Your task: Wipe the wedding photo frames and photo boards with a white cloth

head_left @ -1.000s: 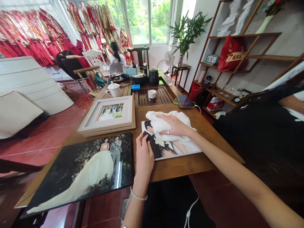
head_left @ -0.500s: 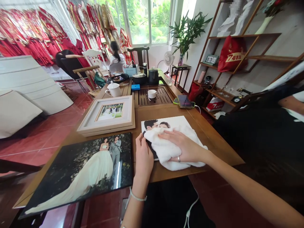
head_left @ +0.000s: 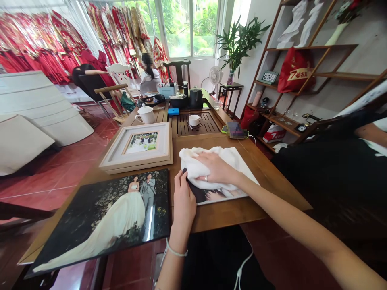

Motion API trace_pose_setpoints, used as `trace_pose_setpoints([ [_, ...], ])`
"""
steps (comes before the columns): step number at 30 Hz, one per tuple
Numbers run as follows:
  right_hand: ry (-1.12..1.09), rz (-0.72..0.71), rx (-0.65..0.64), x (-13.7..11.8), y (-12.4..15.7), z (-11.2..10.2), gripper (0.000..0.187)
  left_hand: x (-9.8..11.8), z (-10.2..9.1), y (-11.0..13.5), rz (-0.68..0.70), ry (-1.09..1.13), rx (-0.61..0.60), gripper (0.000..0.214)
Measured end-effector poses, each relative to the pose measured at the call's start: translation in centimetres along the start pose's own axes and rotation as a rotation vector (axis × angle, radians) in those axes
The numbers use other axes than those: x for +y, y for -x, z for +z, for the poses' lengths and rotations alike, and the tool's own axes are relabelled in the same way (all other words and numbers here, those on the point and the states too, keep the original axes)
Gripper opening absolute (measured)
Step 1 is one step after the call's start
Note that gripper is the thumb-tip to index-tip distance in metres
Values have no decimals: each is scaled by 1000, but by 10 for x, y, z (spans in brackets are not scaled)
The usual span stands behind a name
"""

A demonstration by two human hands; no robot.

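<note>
A photo panel (head_left: 225,196) with a close-up picture of people lies flat at the table's near edge. My left hand (head_left: 185,197) holds its left edge, fingers close together along the side. On the panel's upper part, my right hand (head_left: 216,167) grips a bunched white towel (head_left: 193,165) and presses it against the surface. The towel hides most of the picture; dark clothing and a hand show below it. Left of my left hand lies a larger glossy wedding photo (head_left: 121,213), showing a couple against dark foliage.
Behind the wedding photo, a light wooden picture frame (head_left: 136,163) rests on the table (head_left: 217,219). Farther back stand a lidded white mug (head_left: 146,114), a tea tray (head_left: 181,125) with a white cup (head_left: 194,120), and a phone (head_left: 237,130) on a cable. A person (head_left: 149,78) sits beyond the table.
My right hand has moved the towel up and left across the panel, covering the faces and uncovering the lower part. My left hand stays at the left edge.
</note>
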State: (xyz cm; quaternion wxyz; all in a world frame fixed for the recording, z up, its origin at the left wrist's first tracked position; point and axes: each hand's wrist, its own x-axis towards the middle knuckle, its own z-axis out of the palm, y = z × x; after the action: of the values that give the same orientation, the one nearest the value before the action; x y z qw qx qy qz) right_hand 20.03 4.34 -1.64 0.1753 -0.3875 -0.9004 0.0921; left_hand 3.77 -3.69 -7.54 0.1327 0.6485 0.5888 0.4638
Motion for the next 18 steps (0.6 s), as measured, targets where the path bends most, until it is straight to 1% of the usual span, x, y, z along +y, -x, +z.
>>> trace_pose_setpoints([
  [3,-10,-24,-2,-19,26,0,72,0,-1,0,8,6,-8,45],
  [7,-14,-18,-12,-39,59,-3,77,1,-3,-3,-28,21,27,36],
  [10,-13,17,-17,-42,66,-5,75,3,-2,-4,-76,50,77,36],
  [13,-8,62,-16,-34,49,-6,73,8,-4,-4,-127,136,97,38],
  [18,-6,125,-21,-18,-11,-2,71,18,-9,-4,-158,245,104,56],
])
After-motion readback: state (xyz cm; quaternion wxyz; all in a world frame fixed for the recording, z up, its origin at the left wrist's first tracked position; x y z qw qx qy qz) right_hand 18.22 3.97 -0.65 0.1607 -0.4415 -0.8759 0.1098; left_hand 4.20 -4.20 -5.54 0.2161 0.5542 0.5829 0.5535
